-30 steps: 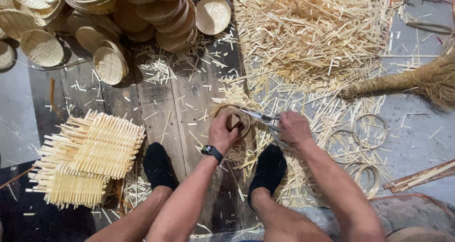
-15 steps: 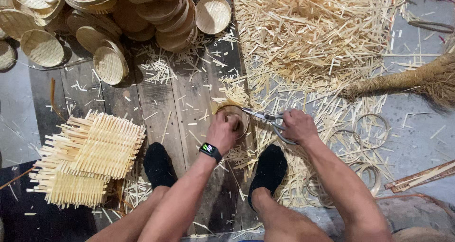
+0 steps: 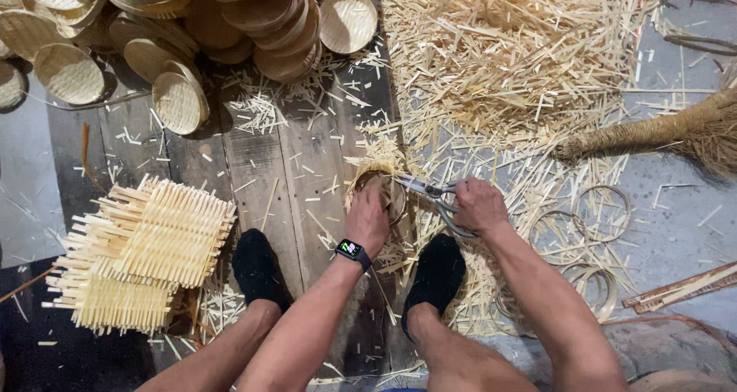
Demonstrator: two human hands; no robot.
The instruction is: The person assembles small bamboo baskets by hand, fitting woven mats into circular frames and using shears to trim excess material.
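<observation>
The left hand (image 3: 367,219) lies curled over a small round woven basket (image 3: 378,186), pale, with loose strip ends bristling from its far rim; it sits on the plank floor (image 3: 276,169) under that hand. Just beside it, the right hand (image 3: 477,205) is closed round the handles of scissors (image 3: 426,190); their blades reach the basket's rim.

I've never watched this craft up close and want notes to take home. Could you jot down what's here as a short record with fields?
Left hand: presses down a small round woven basket on the plank floor
Right hand: holds scissors, blades at the basket's rim
Wrist: smartwatch on the left
Left side: stack of untrimmed woven mats
Top: piled finished baskets
Right: heap of bamboo offcuts, hoops, broom
</observation>
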